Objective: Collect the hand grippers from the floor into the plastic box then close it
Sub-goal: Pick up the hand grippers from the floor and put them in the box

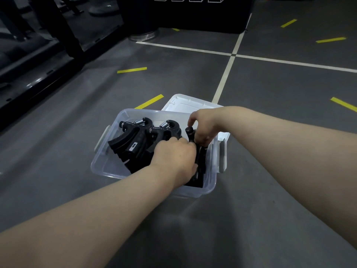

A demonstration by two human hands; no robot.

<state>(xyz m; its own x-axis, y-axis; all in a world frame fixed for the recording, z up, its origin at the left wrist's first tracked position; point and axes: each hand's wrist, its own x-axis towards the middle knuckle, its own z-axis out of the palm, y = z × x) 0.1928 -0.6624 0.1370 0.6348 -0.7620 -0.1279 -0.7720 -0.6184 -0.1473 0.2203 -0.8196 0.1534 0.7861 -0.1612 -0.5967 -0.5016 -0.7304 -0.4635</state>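
A clear plastic box [108, 165] sits open on the grey floor, with several black hand grippers [135, 140] with steel springs lying inside. Both of my hands reach into its right half. My left hand [174, 157] is closed over black grippers near the middle of the box. My right hand [204, 128] grips the top of a black hand gripper [190, 133] that stands against the box's right wall. The white lid [185, 105] lies on the floor just behind the box, partly under it.
Black metal rack frames [58, 35] stand at the far left. A dark counter and a round metal base [143, 35] are at the back. White lines and short yellow tape marks [132, 70] cross the floor around the box.
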